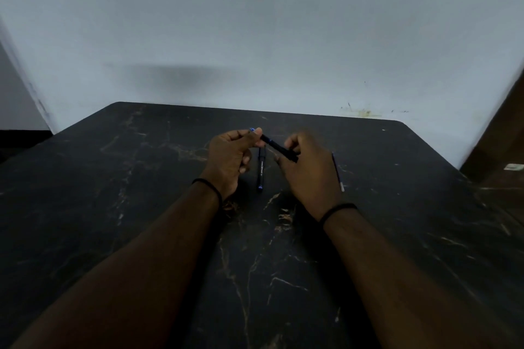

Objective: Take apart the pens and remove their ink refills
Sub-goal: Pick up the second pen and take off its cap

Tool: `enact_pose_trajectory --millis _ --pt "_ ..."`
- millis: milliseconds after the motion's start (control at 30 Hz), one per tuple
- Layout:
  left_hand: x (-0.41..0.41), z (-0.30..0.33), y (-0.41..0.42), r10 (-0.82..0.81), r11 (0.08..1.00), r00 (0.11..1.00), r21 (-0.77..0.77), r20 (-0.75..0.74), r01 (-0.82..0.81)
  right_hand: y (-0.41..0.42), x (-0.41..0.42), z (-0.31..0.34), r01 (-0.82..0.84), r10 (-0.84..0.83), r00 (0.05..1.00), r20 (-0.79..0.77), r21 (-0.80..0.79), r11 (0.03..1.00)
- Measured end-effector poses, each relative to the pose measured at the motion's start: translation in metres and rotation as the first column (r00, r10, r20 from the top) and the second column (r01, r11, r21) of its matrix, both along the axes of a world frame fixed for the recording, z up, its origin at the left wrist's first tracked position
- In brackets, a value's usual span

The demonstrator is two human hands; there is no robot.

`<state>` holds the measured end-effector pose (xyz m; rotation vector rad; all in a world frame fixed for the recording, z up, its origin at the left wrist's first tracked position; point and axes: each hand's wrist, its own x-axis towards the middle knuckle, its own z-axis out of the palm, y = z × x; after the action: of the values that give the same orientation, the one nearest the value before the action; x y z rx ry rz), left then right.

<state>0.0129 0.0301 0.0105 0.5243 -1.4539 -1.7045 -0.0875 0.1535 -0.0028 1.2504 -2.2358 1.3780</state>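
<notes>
— What is seen of the room?
— Dark marbled table [141, 207], set against a pale wall [255, 22].
— And the pens?
— One black pen [279, 148] is pinched between left hand [231, 159] and right hand [307, 170]; another pen [261, 171] lies below; a refill [338, 171] is partly hidden.

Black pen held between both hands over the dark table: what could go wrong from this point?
1. The left hand and right hand pinch the held pen at its ends; a pull could fling small parts onto the dark marbled table, where they would be hard to spot.
2. The loose refill beside the right hand could be knocked and roll.
</notes>
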Motion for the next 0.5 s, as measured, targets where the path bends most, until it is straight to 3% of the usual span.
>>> enact_pose_trajectory --millis 233,333,500 --pt "0.0032 0.0014 0.0007 0.016 0.999 1.000 -0.032 0.020 -0.015 -0.0006 0.0012 -0.0006 -0.025 0.030 0.998 -0.062 0.071 0.997" --pt "0.0027 0.0013 0.0021 0.020 0.999 0.999 -0.030 0.027 -0.019 0.0002 0.0036 0.0000 -0.034 0.034 0.999 0.013 0.009 0.999" --pt "0.0010 0.0003 0.0016 0.039 0.999 0.999 -0.022 0.021 -0.039 0.0031 0.0015 -0.0007 0.002 -0.003 1.000 -0.025 -0.019 1.000"
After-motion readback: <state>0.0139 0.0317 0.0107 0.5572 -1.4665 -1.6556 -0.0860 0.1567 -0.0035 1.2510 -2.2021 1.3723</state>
